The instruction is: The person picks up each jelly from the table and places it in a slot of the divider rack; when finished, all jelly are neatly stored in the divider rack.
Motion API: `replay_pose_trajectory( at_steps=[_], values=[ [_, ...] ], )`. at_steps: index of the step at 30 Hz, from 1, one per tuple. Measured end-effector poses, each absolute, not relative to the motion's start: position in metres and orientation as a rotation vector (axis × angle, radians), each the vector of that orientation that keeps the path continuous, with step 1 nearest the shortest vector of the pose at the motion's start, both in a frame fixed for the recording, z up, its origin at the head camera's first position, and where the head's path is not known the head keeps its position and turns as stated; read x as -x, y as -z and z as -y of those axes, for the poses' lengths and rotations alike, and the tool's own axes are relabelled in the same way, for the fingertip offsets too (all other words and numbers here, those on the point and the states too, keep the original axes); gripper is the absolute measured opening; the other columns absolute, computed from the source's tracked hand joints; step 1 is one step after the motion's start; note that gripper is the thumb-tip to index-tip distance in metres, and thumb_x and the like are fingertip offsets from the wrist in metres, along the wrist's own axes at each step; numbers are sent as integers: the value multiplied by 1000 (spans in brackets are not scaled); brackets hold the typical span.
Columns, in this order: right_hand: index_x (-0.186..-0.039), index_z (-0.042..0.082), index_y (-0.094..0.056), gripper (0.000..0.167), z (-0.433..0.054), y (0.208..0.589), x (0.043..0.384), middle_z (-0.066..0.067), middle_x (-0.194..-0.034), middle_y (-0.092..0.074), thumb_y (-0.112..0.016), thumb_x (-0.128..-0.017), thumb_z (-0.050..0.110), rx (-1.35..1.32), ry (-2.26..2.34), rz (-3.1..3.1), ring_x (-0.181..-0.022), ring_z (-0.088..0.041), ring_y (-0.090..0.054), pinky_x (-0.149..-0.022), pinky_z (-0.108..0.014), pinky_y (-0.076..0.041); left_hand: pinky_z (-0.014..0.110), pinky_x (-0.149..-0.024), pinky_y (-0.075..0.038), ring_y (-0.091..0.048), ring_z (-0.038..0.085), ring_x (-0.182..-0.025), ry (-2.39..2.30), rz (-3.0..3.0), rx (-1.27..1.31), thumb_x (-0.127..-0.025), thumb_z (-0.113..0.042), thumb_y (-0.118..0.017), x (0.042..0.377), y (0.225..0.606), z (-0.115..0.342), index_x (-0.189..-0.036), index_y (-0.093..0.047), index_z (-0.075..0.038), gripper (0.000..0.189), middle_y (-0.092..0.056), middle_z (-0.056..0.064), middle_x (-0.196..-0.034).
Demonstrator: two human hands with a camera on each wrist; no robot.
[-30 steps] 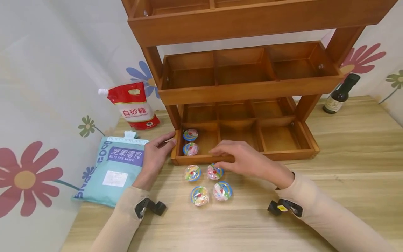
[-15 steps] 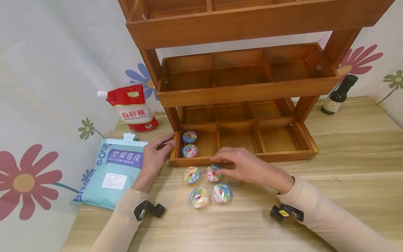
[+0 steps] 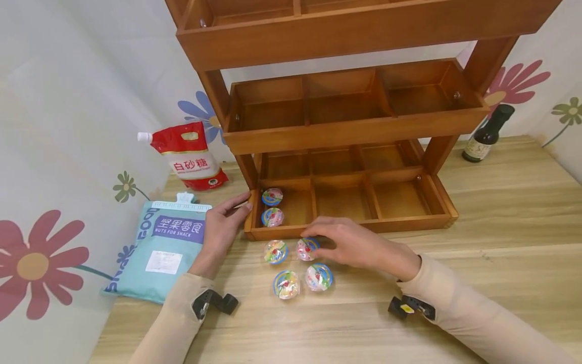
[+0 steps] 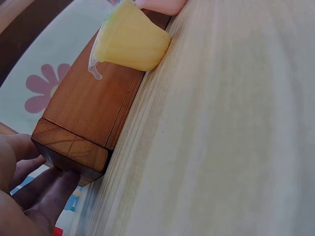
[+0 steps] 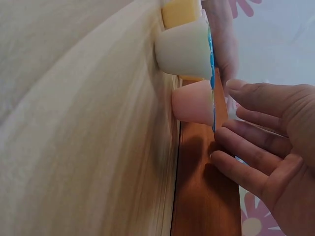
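Observation:
In the head view, my left hand [image 3: 222, 227] rests against the left end of the wooden shelf's [image 3: 345, 230] bottom tier, its fingers at the front corner. My right hand [image 3: 359, 246] hovers above a pink jelly cup [image 3: 306, 248] just in front of the shelf. Thumb and fingers lie around its lid; in the right wrist view they look slightly apart from the pink cup [image 5: 193, 102]. Beside it stand a yellow jelly cup [image 3: 275, 252], another yellow one [image 3: 287, 284] and a whitish one [image 3: 319, 277]. Two jelly cups [image 3: 272, 216] sit in the bottom-left compartment.
At the left stand a red-and-white sugar pouch [image 3: 191, 156] and a teal nut snack bag [image 3: 159, 253] with a clip on top. A dark bottle [image 3: 488, 134] is at the back right. The shelf's middle tier [image 3: 354, 134] overhangs behind the bottom one.
My right hand lowers slightly towards the pink jelly cup, and its fingers come closer around the lid. My left hand stays at the shelf corner. The head view shifts a little.

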State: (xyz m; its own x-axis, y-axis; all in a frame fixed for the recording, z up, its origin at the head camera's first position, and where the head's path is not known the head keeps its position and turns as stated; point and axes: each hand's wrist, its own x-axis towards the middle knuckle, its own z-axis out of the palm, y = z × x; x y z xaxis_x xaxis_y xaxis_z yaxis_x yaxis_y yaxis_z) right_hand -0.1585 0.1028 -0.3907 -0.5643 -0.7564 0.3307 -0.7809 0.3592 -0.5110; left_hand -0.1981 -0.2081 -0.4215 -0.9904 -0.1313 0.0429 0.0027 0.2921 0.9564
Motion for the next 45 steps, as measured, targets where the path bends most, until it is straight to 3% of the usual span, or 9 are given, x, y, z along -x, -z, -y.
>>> replay_pose_trajectory(
  at_steps=[33, 45],
  values=[
    [-129, -1, -71, 42, -98, 397, 155, -9, -126, -72, -83, -95, 19, -1441, -970, 2696, -118, -26, -69, -104, -42, -55, 23, -90, -59, -73, 14, -108, 1770, 2439, -114, -99, -19, -76, 200, 422, 209, -133, -76, -12, 35, -74, 5, -132],
    [-128, -3, -72, 41, -96, 403, 156, -9, -121, -73, -81, -96, 20, -1429, -974, 2654, -111, -25, -71, -101, -41, -57, 20, -91, -57, -72, 13, -109, 1792, 2440, -118, -100, -20, -76, 199, 419, 208, -132, -76, -13, 34, -73, 6, -133]
  ],
)
